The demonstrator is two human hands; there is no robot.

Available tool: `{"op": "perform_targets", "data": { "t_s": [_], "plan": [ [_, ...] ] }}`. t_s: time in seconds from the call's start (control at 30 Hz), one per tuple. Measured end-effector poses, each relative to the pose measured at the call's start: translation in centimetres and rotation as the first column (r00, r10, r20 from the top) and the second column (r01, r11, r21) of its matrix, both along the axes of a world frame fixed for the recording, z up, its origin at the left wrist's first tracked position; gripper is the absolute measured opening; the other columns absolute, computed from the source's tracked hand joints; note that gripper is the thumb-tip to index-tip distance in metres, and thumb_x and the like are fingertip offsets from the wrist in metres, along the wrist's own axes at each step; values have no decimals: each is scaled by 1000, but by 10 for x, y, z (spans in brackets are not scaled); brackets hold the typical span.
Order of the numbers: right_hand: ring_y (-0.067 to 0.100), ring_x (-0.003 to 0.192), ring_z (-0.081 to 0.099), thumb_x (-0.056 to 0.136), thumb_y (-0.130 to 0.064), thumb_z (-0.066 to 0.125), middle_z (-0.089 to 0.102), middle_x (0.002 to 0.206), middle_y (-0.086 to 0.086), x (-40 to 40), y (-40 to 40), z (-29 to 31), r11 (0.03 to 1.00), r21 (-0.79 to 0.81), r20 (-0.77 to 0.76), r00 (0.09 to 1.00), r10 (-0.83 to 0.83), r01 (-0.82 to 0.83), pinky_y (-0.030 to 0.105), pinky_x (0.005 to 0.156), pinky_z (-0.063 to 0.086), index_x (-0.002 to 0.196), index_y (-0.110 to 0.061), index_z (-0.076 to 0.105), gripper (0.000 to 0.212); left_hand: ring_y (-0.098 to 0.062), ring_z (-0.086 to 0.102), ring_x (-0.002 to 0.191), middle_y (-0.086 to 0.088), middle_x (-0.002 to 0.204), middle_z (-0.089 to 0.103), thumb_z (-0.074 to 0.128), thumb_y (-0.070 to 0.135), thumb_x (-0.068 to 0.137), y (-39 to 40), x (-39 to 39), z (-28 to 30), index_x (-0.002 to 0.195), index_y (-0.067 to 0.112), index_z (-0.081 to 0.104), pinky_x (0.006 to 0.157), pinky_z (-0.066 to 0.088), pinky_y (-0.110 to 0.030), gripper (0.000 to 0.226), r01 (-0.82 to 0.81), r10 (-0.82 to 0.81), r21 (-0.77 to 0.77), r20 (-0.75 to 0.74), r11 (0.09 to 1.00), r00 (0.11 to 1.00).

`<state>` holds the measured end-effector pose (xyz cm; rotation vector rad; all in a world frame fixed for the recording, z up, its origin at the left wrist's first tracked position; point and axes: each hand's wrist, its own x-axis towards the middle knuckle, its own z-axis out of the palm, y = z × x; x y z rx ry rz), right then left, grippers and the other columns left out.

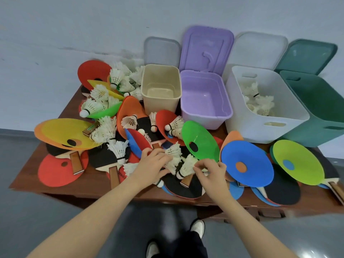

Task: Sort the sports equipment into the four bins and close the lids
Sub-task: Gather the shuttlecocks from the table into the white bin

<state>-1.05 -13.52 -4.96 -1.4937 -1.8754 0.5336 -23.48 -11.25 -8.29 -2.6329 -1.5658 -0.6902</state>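
Brown desk (55, 116) is heaped with paddles, cones and shuttlecocks; the white bin (260, 127) already holds shuttlecocks. My left hand (154, 161) curls round several, my right hand (210, 169) pinches one shuttlecock (187, 167). Best to lift by the cork, sparing feathers.

The green bin (320, 108) and a paddle handle (337, 190) run off the right edge, discs and shuttlecocks bury most paddles, and the left hand (154, 161) hides whatever lies under its fingers.
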Motion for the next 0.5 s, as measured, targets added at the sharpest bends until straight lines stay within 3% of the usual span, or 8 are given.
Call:
{"op": "perform_targets", "data": {
  "t_s": [0.1,0.2,0.3,0.5],
  "plan": [
    [2,78,56,79,-28,60,60,73,-18,1,3,10,999,-21,-59,997,44,-45,26,85,32,74,-30,57,6,-11,54,104,6,104,67,59,45,79,1,3,12,112,20,62,85,23,-28,41,-41,33,41,169,998,985],
    [7,73,58,79,-17,66,62,70,-14,0,7,28,998,1,-139,988,61,-61,31,72,46,73,-26,61,12,-9,55,102,3,107,66,56,46,81,5,9,30,116,17,62,85,26,-27,46,-72,43,91,286,993,957],
    [7,75,58,81,-7,68,63,73,-9,5,13,48,999,44,-187,982,24,-16,30,71,47,75,-19,63,15,-9,53,94,1,101,66,57,45,81,18,16,49,116,15,63,80,28,-27,46,-122,67,151,326,981,943],
    [11,80,56,83,-6,66,62,78,-11,44,37,78,990,116,-226,973,-54,82,31,73,45,78,-22,61,18,-12,52,87,-3,94,63,58,45,80,54,54,88,117,15,61,75,31,-28,47,-120,34,215,365,969,930]
  ]
}}
